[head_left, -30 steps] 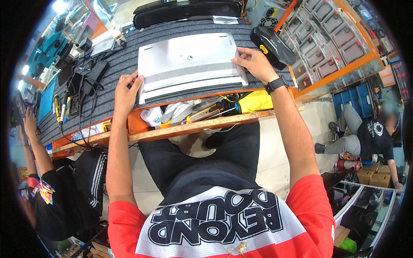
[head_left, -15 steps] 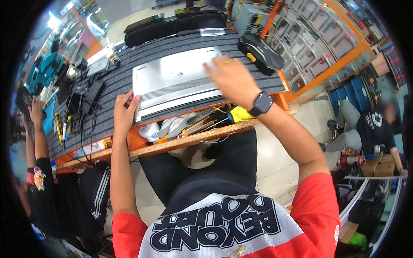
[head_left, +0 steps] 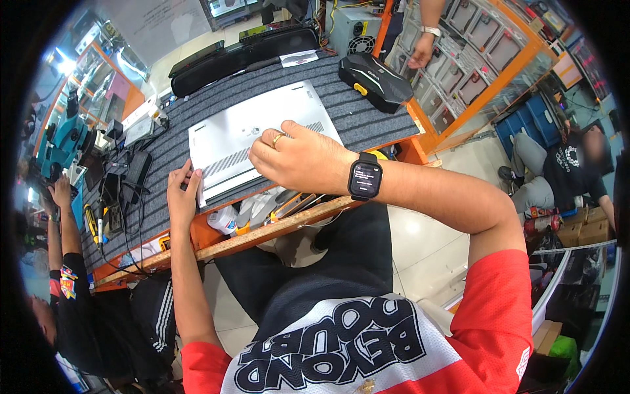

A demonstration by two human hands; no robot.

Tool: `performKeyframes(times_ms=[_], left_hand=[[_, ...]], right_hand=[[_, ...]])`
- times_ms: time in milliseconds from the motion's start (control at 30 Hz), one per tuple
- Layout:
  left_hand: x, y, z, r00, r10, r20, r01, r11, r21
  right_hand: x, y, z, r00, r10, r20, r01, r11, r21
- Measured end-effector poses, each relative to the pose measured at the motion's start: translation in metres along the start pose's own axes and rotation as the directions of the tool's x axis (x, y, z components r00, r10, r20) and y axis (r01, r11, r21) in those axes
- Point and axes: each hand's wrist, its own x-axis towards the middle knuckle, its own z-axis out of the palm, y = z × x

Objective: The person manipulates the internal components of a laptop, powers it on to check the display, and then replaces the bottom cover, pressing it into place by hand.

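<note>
Steadying, it seems, the silver laptop (head_left: pixel 236 131) lying underside-up at upper centre, the left hand (head_left: pixel 181 192) touches its lower-left corner, grip unclear; the right hand (head_left: pixel 292 157) curls over the vent grille (head_left: pixel 225 160), whether holding anything I can't tell.

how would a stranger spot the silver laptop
Find the big grey striped mat. The silver laptop lies on it, underside up, left hand at its near left corner. Unlike the black case to its right, it is flat, with a long vent strip.
</note>
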Motion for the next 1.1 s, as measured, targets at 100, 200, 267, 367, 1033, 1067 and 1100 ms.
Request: performKeyframes(times_ms=[100, 200, 267, 367, 1033, 1067, 1100], left_hand=[[-0.001, 0.000, 0.000, 1.000, -0.002, -0.003, 0.002, 1.000, -0.011], [-0.001, 0.000, 0.000, 1.000, -0.007, 0.000, 0.007, 1.000, -0.019], [-0.001, 0.000, 0.000, 1.000, 0.003, 0.001, -0.003, 1.000, -0.015], [-0.001, 0.000, 0.000, 1.000, 0.023, -0.001, -0.023, 1.000, -0.007], [-0.106, 0.226, 0.016, 0.618, 0.749, 0.238, -0.765, 0.643, -0.037], [-0.106, 0.225, 0.020, 0.618, 0.745, 0.250, -0.765, 0.644, -0.028], [-0.106, 0.223, 0.024, 0.620, 0.740, 0.263, -0.763, 0.646, -0.018]], right_hand=[[0.000, 0.001, 0.000, 1.000, 0.001, -0.004, -0.001, 1.000, -0.008], [0.000, 0.000, 0.000, 1.000, 0.005, 0.026, -0.006, 1.000, 0.019], [0.000, -0.001, -0.001, 0.999, 0.004, 0.035, -0.005, 1.000, 0.015], [0.001, -0.001, -0.001, 1.000, -0.004, 0.030, 0.003, 1.000, 0.024], [0.010, -0.008, 0.004, 0.998, 0.019, -0.064, -0.006, 0.980, 0.197], [0.010, -0.008, 0.002, 0.999, 0.013, -0.041, -0.005, 0.982, 0.188], [0.010, -0.008, -0.001, 1.000, 0.006, -0.019, -0.003, 0.984, 0.180]])
